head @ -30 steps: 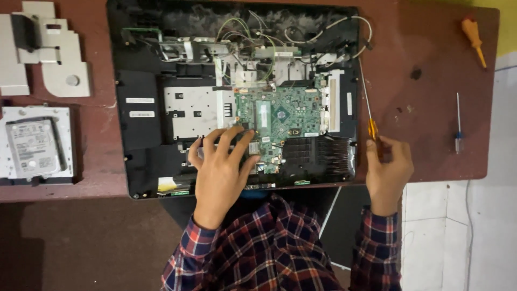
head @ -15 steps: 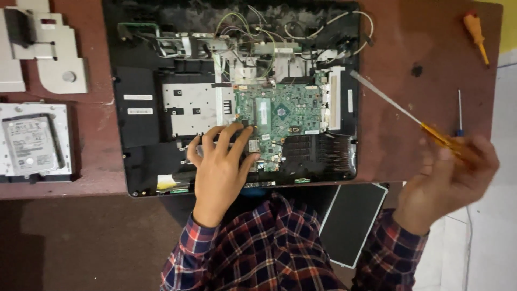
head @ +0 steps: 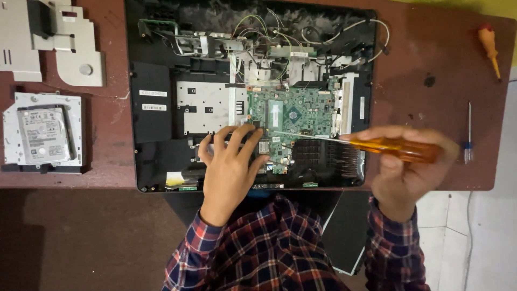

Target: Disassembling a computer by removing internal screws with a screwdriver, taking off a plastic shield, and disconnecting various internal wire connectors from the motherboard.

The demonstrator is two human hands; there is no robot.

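Nearby, hard drive (head: pixel 42 134) and spare screwdrivers (head: pixel 489 46) flank the opened computer (head: pixel 156 116)

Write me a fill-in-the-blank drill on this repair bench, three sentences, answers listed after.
1. The right hand grips a screwdriver with an ____ handle.
2. The left hand rests on the opened computer, its fingertips at the ____ circuit board.
3. The hard drive lies on the table to the ____ of the computer.

Missing words: orange; green; left
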